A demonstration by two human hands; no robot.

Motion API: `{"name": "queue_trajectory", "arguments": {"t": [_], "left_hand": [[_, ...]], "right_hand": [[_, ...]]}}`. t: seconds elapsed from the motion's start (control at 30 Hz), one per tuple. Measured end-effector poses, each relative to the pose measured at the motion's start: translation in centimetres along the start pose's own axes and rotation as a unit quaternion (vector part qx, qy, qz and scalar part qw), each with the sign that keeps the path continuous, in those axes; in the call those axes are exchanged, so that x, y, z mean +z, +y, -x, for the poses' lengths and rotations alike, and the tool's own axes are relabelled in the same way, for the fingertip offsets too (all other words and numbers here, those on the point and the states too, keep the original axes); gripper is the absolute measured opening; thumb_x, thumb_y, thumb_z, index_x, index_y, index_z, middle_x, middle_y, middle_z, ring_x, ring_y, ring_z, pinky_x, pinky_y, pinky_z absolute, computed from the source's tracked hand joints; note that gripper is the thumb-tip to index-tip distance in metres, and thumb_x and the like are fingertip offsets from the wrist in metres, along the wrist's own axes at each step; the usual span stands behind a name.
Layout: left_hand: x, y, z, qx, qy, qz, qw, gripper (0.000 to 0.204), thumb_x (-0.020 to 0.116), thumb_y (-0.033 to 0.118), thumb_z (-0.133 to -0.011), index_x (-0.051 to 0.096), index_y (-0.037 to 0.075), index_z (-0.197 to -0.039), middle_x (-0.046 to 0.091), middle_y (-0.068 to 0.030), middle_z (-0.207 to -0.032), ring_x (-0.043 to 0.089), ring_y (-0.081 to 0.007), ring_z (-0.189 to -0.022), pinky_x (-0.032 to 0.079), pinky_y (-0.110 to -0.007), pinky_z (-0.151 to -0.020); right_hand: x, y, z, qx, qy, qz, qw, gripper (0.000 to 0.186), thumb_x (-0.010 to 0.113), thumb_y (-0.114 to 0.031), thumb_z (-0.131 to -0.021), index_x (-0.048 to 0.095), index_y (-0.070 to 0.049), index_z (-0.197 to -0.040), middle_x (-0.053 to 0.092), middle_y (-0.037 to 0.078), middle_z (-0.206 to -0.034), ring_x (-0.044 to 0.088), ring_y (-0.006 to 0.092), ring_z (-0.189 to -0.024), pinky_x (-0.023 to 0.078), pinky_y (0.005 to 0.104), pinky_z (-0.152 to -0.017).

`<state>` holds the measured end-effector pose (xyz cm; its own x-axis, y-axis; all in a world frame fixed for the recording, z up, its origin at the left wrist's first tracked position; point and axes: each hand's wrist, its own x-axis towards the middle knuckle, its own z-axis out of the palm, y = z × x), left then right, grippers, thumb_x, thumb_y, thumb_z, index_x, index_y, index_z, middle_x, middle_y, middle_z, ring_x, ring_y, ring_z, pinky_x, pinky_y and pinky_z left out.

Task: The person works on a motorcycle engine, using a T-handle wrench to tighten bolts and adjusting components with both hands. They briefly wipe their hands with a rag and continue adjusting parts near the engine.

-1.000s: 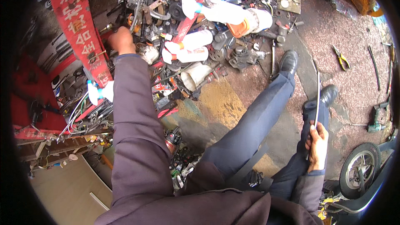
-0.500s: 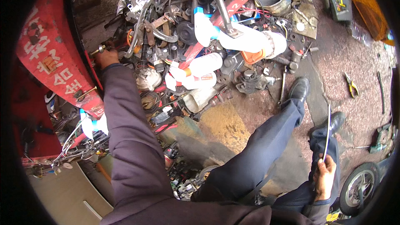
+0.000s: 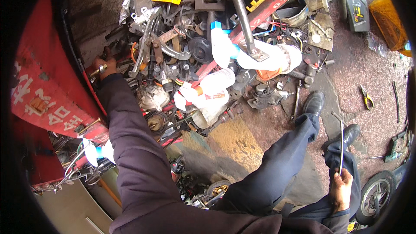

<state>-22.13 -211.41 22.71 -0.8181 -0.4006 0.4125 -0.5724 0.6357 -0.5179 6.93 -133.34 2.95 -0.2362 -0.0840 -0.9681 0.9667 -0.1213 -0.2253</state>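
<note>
My left hand [image 3: 108, 66] reaches down beside a red metal panel [image 3: 47, 99] with white painted characters, into a heap of loose metal parts. A brass-coloured ring or nut [image 3: 102, 68] shows at its fingers, which are mostly hidden. On the right, my right hand [image 3: 341, 190] is closed around the lower end of a thin silver metal rod [image 3: 342, 147]. The rod points away from me above my leg, and its far end has a short bent or crosswise tip. A metal puller-like arm [image 3: 175, 53] lies in the heap near my left hand.
White spray bottles [image 3: 219, 80] lie on the heap by a red beam [image 3: 273, 2] and a steel bar [image 3: 240, 13]. On the floor are a hammer [image 3: 310, 73], a long wrench [image 3: 297, 99] and yellow-handled pliers [image 3: 367, 98]. A small wheel [image 3: 375, 197] stands lower right.
The view has shifted, so the heap and floor sit slightly lower in it. My left hand stays by the red panel; the rod in my right hand has turned, showing its crosswise tip.
</note>
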Motion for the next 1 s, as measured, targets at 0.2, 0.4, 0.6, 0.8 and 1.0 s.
{"name": "queue_trajectory", "arguments": {"t": [0.2,0.4,0.6,0.8,1.0], "left_hand": [[3.0,-1.5,-3.0,-0.291,0.0,0.584,0.758,0.038,0.065,0.026,-0.088,0.063,-0.011,-0.096,0.066,-0.0273,-0.099,0.065,-0.0335,-0.092,0.051,-0.04,-0.085],[6.8,-2.5,-4.5,-0.341,-0.142,0.701,0.611,0.028,0.048,0.013,-0.095,0.058,-0.007,-0.112,0.06,-0.0179,-0.112,0.057,-0.0273,-0.106,0.05,-0.038,-0.092],[7.3,-3.1,-3.7,-0.096,-0.211,0.491,0.839,0.028,0.041,0.009,-0.096,0.058,-0.005,-0.113,0.059,-0.0137,-0.114,0.056,-0.0246,-0.106,0.049,-0.036,-0.091],[4.5,3.0,-1.3,-0.335,-0.096,0.641,0.684,0.032,0.038,0.014,-0.096,0.06,-0.003,-0.112,0.059,-0.0128,-0.115,0.06,-0.0277,-0.099,0.052,-0.04,-0.084],[-0.7,7.3,3.4,-0.36,-0.05,0.354,0.862,0.037,0.042,0.024,-0.093,0.063,-0.003,-0.109,0.063,-0.0204,-0.114,0.062,-0.0321,-0.094,0.05,-0.046,-0.078]], "right_hand": [[0.1,0.4,-0.4,0.006,0.02,0.051,0.998,0.014,0.06,-0.004,-0.087,0.059,0.0,-0.1,0.049,-0.006,-0.07,0.039,0.0035,-0.057,0.028,0.0204,-0.051],[0.7,-0.1,-0.7,0.005,0.009,0.082,0.997,0.014,0.06,-0.005,-0.087,0.059,0.001,-0.1,0.05,-0.005,-0.071,0.041,0.0042,-0.059,0.031,0.0209,-0.052],[1.5,-1.8,0.1,0.016,0.013,0.089,0.996,0.013,0.061,-0.008,-0.088,0.058,-0.002,-0.099,0.047,-0.006,-0.066,0.039,0.0042,-0.052,0.028,0.0208,-0.046],[1.3,-2.8,0.8,0.016,-0.009,0.036,0.999,0.017,0.058,-0.009,-0.09,0.058,-0.002,-0.106,0.047,-0.006,-0.066,0.037,0.0039,-0.048,0.027,0.0209,-0.042],[0.0,-5.2,2.4,0.006,-0.02,-0.058,0.998,0.02,0.054,-0.015,-0.094,0.057,-0.001,-0.108,0.042,-0.003,-0.06,0.034,0.0055,-0.041,0.027,0.0211,-0.037]]}}
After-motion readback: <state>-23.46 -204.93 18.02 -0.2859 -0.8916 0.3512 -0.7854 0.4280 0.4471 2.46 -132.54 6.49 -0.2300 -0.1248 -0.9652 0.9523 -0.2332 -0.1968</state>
